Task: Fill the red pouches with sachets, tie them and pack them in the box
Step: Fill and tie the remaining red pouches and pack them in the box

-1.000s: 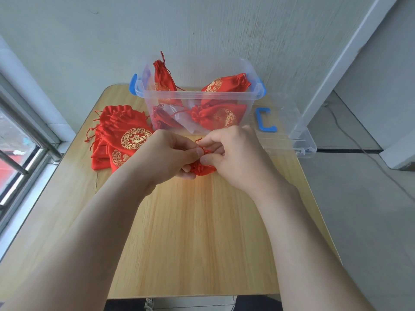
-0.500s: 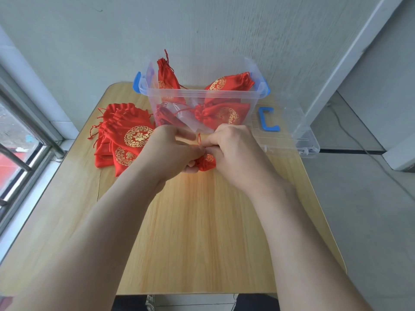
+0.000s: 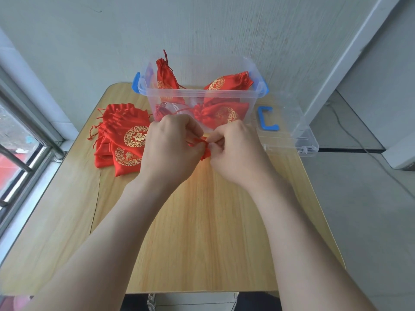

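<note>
2 hands: your left hand (image 3: 170, 144) and right hand (image 3: 235, 153) meet knuckle to knuckle over the table (image 3: 202, 221), fingers curled.
Grip: each hand pinches the red cord (image 3: 197, 140); the short run between your fingertips lies from 9 to 3 o'clock.
Pouch: the pouch (image 3: 205, 155) sits at 6 o'clock from the cord, mostly hidden; only a gathered red scrap shows between your hands. Whether the knot is finished, you cannot tell.
Key relation: the box (image 3: 202, 94) stands at 12 o'clock, just beyond your knuckles, top open. Both hands look equally near, so either could carry the pouch over the front wall.
Box contents: tied pouches (image 3: 222, 113), red satin with gold roundels.
Stack (image 3: 125, 135): flat pouches at 9 o'clock.
Lid (image 3: 301, 135): at 2 o'clock.
</note>
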Demonstrator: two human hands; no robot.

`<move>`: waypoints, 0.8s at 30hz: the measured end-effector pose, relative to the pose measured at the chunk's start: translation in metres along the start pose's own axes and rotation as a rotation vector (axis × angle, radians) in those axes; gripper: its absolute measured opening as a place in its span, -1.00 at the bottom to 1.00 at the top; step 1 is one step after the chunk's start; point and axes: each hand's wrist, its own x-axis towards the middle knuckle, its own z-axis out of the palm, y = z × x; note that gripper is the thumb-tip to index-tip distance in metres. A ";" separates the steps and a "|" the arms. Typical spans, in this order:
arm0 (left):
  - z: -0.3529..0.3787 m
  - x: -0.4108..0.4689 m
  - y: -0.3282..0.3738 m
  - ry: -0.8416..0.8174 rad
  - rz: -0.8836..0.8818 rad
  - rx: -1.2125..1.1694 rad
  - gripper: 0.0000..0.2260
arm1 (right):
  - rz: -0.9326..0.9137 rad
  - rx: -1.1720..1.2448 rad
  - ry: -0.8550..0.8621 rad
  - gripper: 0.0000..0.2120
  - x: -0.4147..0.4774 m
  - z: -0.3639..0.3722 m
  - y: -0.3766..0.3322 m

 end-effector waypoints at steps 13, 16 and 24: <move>-0.004 0.001 0.002 -0.046 0.140 -0.124 -0.81 | 0.624 0.877 -0.177 -0.94 0.004 -0.017 0.006; -0.004 0.001 0.002 -0.037 0.130 -0.170 -0.80 | 0.699 1.054 -0.219 -0.85 0.005 -0.018 0.003; -0.005 0.000 0.000 -0.089 0.163 -0.189 -0.89 | 0.799 1.232 -0.270 -0.90 0.004 -0.024 0.005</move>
